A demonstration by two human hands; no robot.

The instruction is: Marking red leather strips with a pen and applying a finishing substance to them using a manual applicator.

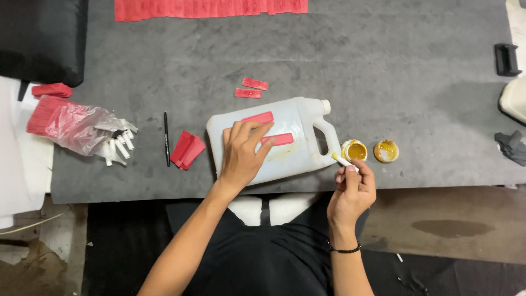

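Two flat red rectangular strips (267, 128) are laid on a white plastic jug (290, 140) lying on its side on the grey worktop (383, 71). The strips are pressed by the left hand (241, 153), fingers spread flat. A small white applicator stick (341, 159) is pinched in the right hand (353, 192), beside an open pot of yellow glue (355, 151) and its lid (386, 151).

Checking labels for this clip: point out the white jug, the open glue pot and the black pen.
white jug (298, 118): head view, bare upper side near the handle.
open glue pot (355, 150): head view, its yellow contents.
black pen (166, 138): head view, mid-barrel.
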